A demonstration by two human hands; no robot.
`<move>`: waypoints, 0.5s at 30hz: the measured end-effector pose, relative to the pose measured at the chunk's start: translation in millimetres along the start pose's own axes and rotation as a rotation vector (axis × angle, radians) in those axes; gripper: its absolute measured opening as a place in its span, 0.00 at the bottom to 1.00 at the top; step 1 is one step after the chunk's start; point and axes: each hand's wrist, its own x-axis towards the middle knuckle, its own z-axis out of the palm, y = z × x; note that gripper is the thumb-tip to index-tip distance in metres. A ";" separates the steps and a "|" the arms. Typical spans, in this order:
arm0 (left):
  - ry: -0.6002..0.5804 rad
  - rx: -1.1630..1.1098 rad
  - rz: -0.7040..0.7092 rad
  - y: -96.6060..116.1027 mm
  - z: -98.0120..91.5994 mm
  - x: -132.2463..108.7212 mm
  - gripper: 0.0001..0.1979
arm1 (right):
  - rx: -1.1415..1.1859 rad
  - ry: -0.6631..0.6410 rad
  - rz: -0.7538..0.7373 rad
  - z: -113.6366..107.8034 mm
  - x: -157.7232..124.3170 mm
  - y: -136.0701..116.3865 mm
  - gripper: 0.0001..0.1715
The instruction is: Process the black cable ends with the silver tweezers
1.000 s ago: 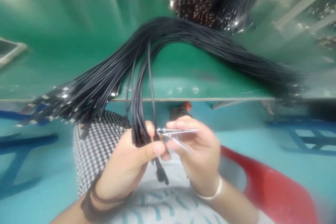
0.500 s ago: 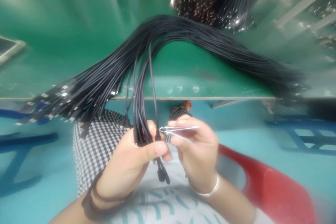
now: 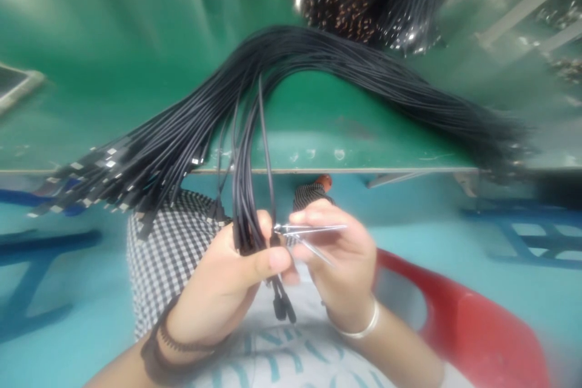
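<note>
My left hand (image 3: 227,273) is closed around a small bunch of black cables (image 3: 245,182), holding them near their plug ends. Several black plugs (image 3: 282,303) stick out below its thumb. In my right hand (image 3: 341,254) is a small silver scissor-like tool (image 3: 313,230), its two thin arms spread apart between thumb and fingers. The tool's tip meets a single cable (image 3: 267,151) just above my left thumb. My fingers partly hide the contact, so I cannot tell whether it grips or cuts. The held cables come from a large black cable bundle (image 3: 295,42).
The bundle arches over a green table (image 3: 336,115), its plug ends (image 3: 109,163) hanging over the front edge at left. More cables with shiny ends (image 3: 345,0) lie at the back. A red chair (image 3: 473,321) is at my right, a blue stool (image 3: 40,267) at left.
The silver tool's arms have spread wider and its tip has shifted slightly left onto the single cable. The left hand and its cables have barely moved.
</note>
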 end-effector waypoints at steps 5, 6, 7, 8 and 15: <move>-0.003 -0.002 -0.001 -1.0 -1.6 -0.1 0.16 | -0.028 -0.023 -0.055 -1.9 -0.2 1.7 0.15; -0.002 -0.002 -0.001 -1.1 -1.8 0.3 0.16 | -0.021 -0.019 -0.044 -1.9 -0.8 2.2 0.15; -0.001 0.001 -0.001 -1.2 -1.8 0.6 0.16 | -0.004 -0.012 -0.024 -1.7 -1.3 2.7 0.14; 0.000 0.006 -0.001 -1.3 -1.6 0.8 0.16 | 0.021 0.001 0.005 -1.5 -1.5 3.1 0.14; 0.049 0.096 0.007 -4.8 -2.5 0.7 0.17 | 0.371 0.028 0.231 -2.1 8.7 0.0 0.15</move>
